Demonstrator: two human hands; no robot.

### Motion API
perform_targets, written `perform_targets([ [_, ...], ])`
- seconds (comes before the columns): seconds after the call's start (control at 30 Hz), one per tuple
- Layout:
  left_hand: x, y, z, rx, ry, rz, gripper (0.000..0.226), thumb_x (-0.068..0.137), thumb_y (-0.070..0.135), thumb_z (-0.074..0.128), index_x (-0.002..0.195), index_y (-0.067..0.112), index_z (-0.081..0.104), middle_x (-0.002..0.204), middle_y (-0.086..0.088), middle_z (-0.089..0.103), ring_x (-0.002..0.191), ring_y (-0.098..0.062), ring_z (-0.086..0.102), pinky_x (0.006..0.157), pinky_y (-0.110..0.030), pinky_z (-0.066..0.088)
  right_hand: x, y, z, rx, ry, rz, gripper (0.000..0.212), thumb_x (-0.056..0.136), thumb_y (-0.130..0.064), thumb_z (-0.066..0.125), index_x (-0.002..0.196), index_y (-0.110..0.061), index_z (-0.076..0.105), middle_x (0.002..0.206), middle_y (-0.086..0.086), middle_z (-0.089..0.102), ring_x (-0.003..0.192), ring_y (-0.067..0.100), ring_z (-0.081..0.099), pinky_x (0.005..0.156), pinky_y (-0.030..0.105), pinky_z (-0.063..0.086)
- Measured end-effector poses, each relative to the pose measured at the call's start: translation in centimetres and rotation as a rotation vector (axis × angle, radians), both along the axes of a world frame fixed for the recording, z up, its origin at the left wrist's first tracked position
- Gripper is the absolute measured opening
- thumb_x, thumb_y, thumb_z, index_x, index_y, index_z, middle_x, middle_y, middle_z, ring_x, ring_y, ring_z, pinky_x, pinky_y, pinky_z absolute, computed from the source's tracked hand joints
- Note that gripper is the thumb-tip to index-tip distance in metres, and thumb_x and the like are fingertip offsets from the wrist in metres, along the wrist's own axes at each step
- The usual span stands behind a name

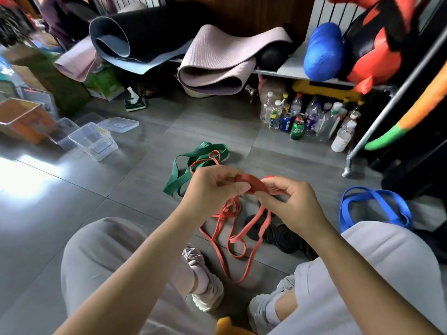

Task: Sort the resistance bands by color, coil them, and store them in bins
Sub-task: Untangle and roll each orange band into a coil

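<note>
Grey tiled floor (121,189), cluttered storage corner. Red resistance band (251,183) was held up between both hands, its tail looping down to the floor. Left hand (212,184) pinched one end and right hand (287,199) curled round the fold.

- **Step, judged:** starting the red coil.
- **Next:** needed even winding and a free tail.
- **Other bands:** green band (193,163) and blue band (372,204) lay loose.
- **Hidden:** black coils (285,235) were partly behind the right wrist.
- **Bins:** clear bins (94,139) sat well apart, contents unclear.
</note>
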State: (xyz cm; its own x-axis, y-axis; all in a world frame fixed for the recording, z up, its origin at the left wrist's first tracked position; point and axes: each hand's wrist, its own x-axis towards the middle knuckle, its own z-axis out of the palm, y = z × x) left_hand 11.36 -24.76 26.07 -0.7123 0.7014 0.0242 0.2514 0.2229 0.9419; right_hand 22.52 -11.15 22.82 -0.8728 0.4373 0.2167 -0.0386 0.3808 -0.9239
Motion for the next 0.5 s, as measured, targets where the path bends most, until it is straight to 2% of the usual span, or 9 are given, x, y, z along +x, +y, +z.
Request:
perform_targets([
  [0.1, 0.9, 0.2, -1.4, 0.104, -0.219, 0.053, 0.011, 0.081, 0.002, 0.068, 0.088, 0.010, 0.071, 0.059, 0.006, 0.064, 0.049, -0.010, 0.051, 0.046, -0.016, 0.043, 0.0, -0.9, -0.7, -0.119, 0.061, -0.063, 0.028, 0.076, -0.019, 0.068, 0.079, -0.047, 0.070, 0.078, -0.020, 0.071, 0.075, -0.002, 0.065, 0.078, 0.020, 0.053],
  [0.17, 1.0, 0.1, -1.9, 0.080, -0.267, 0.041, 0.011, 0.082, 0.005, 0.068, 0.092, 0.009, 0.070, 0.069, -0.005, 0.068, 0.058, -0.019, 0.056, 0.050, -0.021, 0.049, 0.0, -0.8, -1.0, -0.093, 0.016, -0.074, 0.023, 0.078, -0.015, 0.069, 0.085, -0.037, 0.071, 0.077, -0.014, 0.071, 0.077, 0.004, 0.066, 0.080, 0.028, 0.054],
  [0.2, 0.8, 0.1, -2.0, 0.031, -0.193, 0.015, 0.013, 0.081, 0.005, 0.070, 0.091, 0.013, 0.069, 0.074, -0.009, 0.069, 0.061, -0.024, 0.059, 0.053, -0.024, 0.052, 0.1, -0.5, -1.0, -0.031, -0.026, -0.059, 0.022, 0.079, -0.011, 0.070, 0.090, -0.030, 0.072, 0.080, -0.010, 0.071, 0.079, 0.007, 0.066, 0.081, 0.030, 0.053],
  [0.23, 0.5, 0.0, -2.1, -0.037, -0.055, -0.035, 0.016, 0.079, 0.005, 0.072, 0.089, 0.018, 0.069, 0.079, -0.010, 0.070, 0.065, -0.026, 0.062, 0.058, -0.026, 0.055, 0.1, -0.1, -1.1, 0.056, -0.062, -0.025, 0.020, 0.080, -0.008, 0.070, 0.093, -0.023, 0.072, 0.081, -0.007, 0.070, 0.079, 0.006, 0.064, 0.080, 0.027, 0.051],
  [0.3, -0.1, 0.0, -1.8, -0.173, 0.209, -0.149, 0.020, 0.076, 0.009, 0.076, 0.090, 0.023, 0.071, 0.083, -0.002, 0.071, 0.071, -0.017, 0.065, 0.067, -0.026, 0.055, 0.1, 0.4, -0.8, 0.255, -0.121, 0.052, 0.018, 0.081, -0.010, 0.069, 0.095, -0.021, 0.073, 0.080, -0.008, 0.066, 0.077, -0.001, 0.059, 0.074, 0.016, 0.045],
  [0.33, -0.3, 0.1, -1.6, -0.223, 0.267, -0.172, 0.020, 0.075, 0.011, 0.076, 0.088, 0.025, 0.072, 0.081, 0.001, 0.071, 0.070, -0.014, 0.065, 0.067, -0.026, 0.054, 0.0, 0.5, -0.5, 0.299, -0.143, 0.083, 0.017, 0.081, -0.012, 0.070, 0.095, -0.021, 0.073, 0.079, -0.008, 0.065, 0.076, -0.002, 0.058, 0.072, 0.014, 0.043],
  [0.43, -0.9, 0.2, -1.1, -0.255, 0.211, -0.138, 0.025, 0.075, 0.011, 0.076, 0.076, 0.034, 0.067, 0.065, 0.006, 0.067, 0.052, -0.005, 0.060, 0.056, -0.021, 0.051, -0.3, 0.9, 0.4, 0.172, -0.161, 0.110, 0.015, 0.081, -0.012, 0.072, 0.093, -0.021, 0.073, 0.080, -0.010, 0.070, 0.075, -0.002, 0.064, 0.077, 0.020, 0.050],
  [0.5, -1.0, 0.0, -1.0, -0.211, 0.125, -0.111, 0.027, 0.075, 0.008, 0.076, 0.074, 0.033, 0.067, 0.060, 0.006, 0.064, 0.048, -0.001, 0.054, 0.053, -0.017, 0.047, -0.3, 1.2, 0.8, 0.061, -0.117, 0.085, 0.023, 0.079, -0.010, 0.073, 0.084, -0.032, 0.071, 0.074, -0.016, 0.071, 0.074, -0.003, 0.065, 0.079, 0.022, 0.053],
])
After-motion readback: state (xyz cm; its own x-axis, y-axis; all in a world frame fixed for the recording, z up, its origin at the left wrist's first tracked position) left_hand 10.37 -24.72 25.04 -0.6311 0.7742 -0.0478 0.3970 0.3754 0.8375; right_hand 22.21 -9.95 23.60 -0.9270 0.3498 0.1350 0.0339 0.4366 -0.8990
